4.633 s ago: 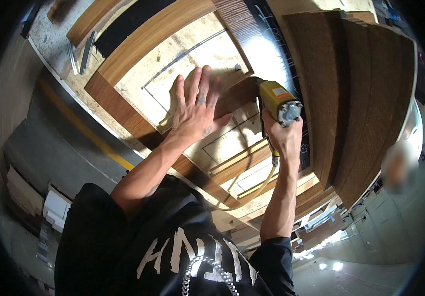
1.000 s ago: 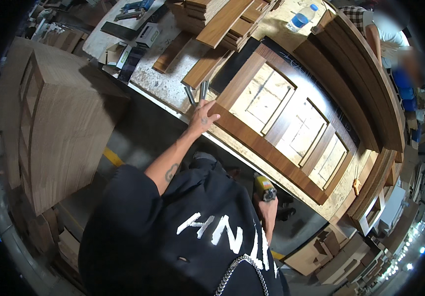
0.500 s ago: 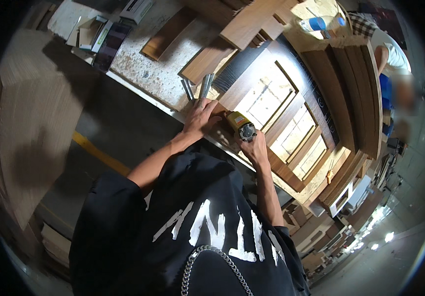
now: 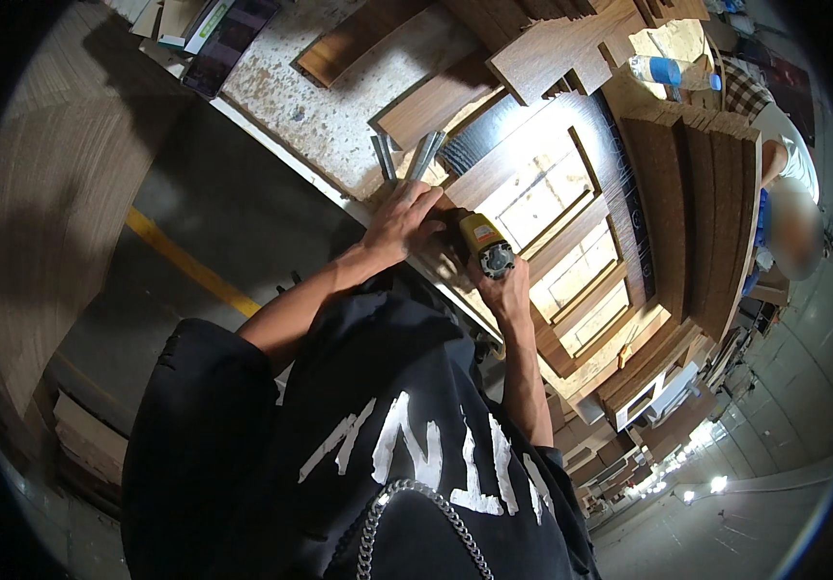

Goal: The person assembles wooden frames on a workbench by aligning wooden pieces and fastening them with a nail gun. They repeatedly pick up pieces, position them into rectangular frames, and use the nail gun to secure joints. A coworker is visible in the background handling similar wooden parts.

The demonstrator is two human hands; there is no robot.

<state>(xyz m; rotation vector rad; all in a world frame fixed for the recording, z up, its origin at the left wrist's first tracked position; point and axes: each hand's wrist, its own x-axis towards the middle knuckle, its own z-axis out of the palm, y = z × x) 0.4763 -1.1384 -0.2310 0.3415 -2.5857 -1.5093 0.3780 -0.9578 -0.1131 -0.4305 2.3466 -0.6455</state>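
Observation:
My left hand (image 4: 403, 220) lies at the near edge of the workbench, its thumb and forefinger spread beside the corner of a brown wooden frame (image 4: 560, 220). Just beyond its knuckles, two grey metal strips (image 4: 424, 155) stick out in a V. My right hand (image 4: 506, 290) is wrapped round a yellow handheld power tool (image 4: 482, 234) with a round grey-and-black end. The tool sits over the frame's near-left corner, and its working tip is hidden. Bright light falls through the frame's rectangular openings onto a pale board beneath.
Loose brown boards (image 4: 363, 41) lie on the spattered white bench top (image 4: 291, 116). Tall stacked panels (image 4: 692, 213) stand to the right, with a plastic bottle (image 4: 663, 72) behind. A co-worker (image 4: 793, 159) is at the far right. A large panel stack (image 4: 40, 213) stands left.
The view has shifted, so the bench and boards sit differently in the picture. Both hands and the power tool stay at about the same spot on the frame.

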